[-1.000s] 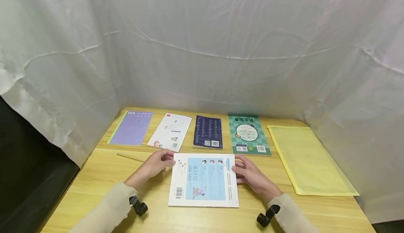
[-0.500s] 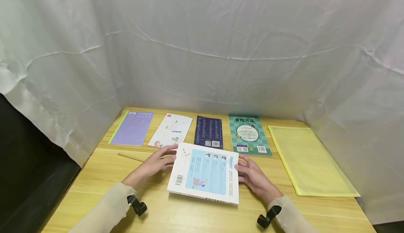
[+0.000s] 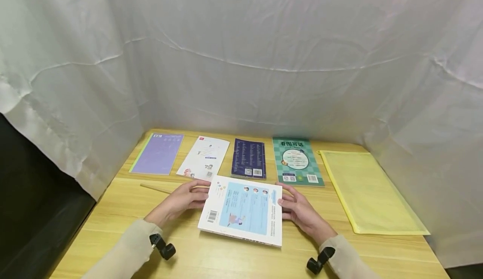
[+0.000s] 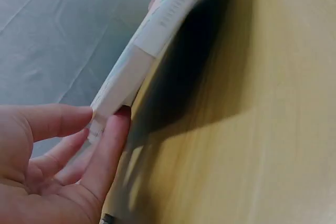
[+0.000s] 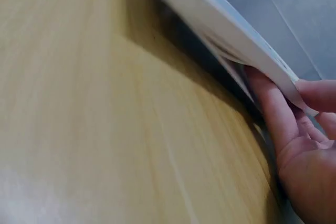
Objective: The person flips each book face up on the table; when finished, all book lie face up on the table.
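A white book (image 3: 245, 212) with a light blue panel and a barcode is held between both hands, just above the table. My left hand (image 3: 185, 201) pinches its left edge; in the left wrist view the thumb lies on top and fingers (image 4: 109, 148) are underneath. My right hand (image 3: 303, 214) pinches the opposite edge, thumb on the cover and fingers (image 5: 275, 106) below it. The book (image 5: 231, 30) is raised off the wood, its shadow showing beneath. In the left wrist view the book (image 4: 139, 59) shows its thick edge.
Along the back lie a purple notebook (image 3: 158, 153), a white booklet (image 3: 203, 155), a dark blue book (image 3: 248, 157) and a green book (image 3: 298, 161). A yellow zip pouch (image 3: 371, 193) lies at the right. A thin stick (image 3: 154, 188) rests near my left hand.
The book tilted and lifted from its squarer position a second ago, its near edge coming into view. Since half a second ago it has shifted slightly left and toward me. Both hands keep their grip.
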{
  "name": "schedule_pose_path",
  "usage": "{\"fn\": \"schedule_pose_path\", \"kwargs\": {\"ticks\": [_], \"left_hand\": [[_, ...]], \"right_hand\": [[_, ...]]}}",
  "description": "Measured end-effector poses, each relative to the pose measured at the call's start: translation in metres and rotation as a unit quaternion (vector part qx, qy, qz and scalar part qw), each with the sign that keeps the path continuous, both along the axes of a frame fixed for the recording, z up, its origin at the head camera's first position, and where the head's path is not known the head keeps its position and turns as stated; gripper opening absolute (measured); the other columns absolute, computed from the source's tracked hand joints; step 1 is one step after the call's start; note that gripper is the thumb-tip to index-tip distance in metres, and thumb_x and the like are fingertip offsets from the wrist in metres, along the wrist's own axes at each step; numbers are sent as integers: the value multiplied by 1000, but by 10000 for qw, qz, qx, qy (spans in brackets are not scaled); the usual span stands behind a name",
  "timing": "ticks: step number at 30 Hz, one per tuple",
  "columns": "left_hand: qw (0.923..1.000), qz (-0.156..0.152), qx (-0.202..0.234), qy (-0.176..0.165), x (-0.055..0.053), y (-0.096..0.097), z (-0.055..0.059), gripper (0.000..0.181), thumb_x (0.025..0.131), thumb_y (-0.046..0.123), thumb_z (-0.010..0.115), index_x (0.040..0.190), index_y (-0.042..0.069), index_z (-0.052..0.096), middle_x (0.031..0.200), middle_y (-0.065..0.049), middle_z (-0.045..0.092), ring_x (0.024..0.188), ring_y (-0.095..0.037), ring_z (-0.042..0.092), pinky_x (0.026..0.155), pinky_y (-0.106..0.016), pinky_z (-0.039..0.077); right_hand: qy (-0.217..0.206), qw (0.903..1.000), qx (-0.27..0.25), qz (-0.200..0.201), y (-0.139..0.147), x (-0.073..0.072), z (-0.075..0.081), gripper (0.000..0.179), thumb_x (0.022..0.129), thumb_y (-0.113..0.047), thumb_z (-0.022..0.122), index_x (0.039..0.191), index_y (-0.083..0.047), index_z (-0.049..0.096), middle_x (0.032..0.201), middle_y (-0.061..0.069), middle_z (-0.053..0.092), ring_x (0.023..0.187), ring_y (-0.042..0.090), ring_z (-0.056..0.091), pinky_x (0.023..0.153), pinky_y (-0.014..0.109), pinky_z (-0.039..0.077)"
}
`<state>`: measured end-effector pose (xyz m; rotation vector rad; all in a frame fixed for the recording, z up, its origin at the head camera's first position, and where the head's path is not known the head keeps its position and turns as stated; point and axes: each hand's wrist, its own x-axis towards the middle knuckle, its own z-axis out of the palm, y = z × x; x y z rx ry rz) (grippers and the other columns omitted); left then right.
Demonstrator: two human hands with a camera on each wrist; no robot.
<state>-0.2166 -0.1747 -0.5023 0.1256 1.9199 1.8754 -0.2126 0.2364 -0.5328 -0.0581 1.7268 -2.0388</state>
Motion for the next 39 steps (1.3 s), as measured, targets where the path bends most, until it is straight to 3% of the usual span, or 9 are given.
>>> {"fn": "schedule_pose_path", "kwargs": {"ticks": [5,10,15,18,20,23,27,33,39], "left_hand": [[9996,222,59,-187,2,-1,-5,61,105,0,65,161,-2,40,140,-26,66,108,-22,74,92,-38,68],[9997,167,-37,-152,2,0,-8,64,105,0,66,162,-6,40,134,-19,67,105,-19,74,90,-36,69],[10000,68,-26,-15,1,-1,-10,60,105,1,65,159,-9,43,133,-20,68,103,-19,73,91,-36,69],[10000,21,-41,24,1,-2,-10,59,105,2,65,159,-9,44,132,-20,69,102,-20,73,91,-37,68],[10000,8,-54,27,1,-3,-9,59,105,2,66,159,-8,45,131,-20,69,103,-20,74,92,-38,68],[10000,9,-78,17,1,-4,-10,58,105,2,65,159,-6,45,130,-19,70,104,-21,74,92,-39,69],[9999,83,-76,11,0,-5,-8,57,105,2,66,158,-5,45,131,-18,69,105,-21,74,92,-39,69],[9998,95,-151,26,1,-4,-6,58,106,3,66,159,-3,45,135,-20,68,109,-21,73,95,-39,68],[9997,-222,-51,106,0,-7,-7,65,109,6,63,167,1,35,141,-25,69,118,-23,74,105,-41,65]], "right_hand": [[96,9991,408,-41,-5,1,2,75,109,-6,61,174,-18,24,159,24,56,121,26,74,99,41,67],[542,9919,1143,-145,-8,0,4,68,110,-12,62,172,-13,33,157,24,60,129,23,70,105,30,61],[879,9811,1707,-256,-10,1,6,64,110,-17,64,169,-13,40,150,17,68,136,26,67,128,49,44],[891,9811,1694,-300,-10,1,7,64,109,-17,66,168,-16,42,150,14,68,140,26,65,136,58,28],[899,9819,1633,-327,-10,2,7,64,109,-18,67,168,-17,42,151,13,68,141,26,64,137,58,25],[963,9837,1497,-267,-8,2,7,66,108,-19,69,168,-17,42,153,12,66,140,22,65,132,39,39],[979,9870,1255,-214,-6,2,7,65,109,-19,68,168,-17,42,156,14,63,138,20,67,111,20,55],[953,9892,1060,-350,-6,2,2,62,108,-13,67,166,-15,47,167,19,50,138,29,66,109,32,61],[749,9914,963,-474,-4,0,1,63,107,-10,67,166,-12,44,150,24,63,122,26,74,99,39,67]]}}
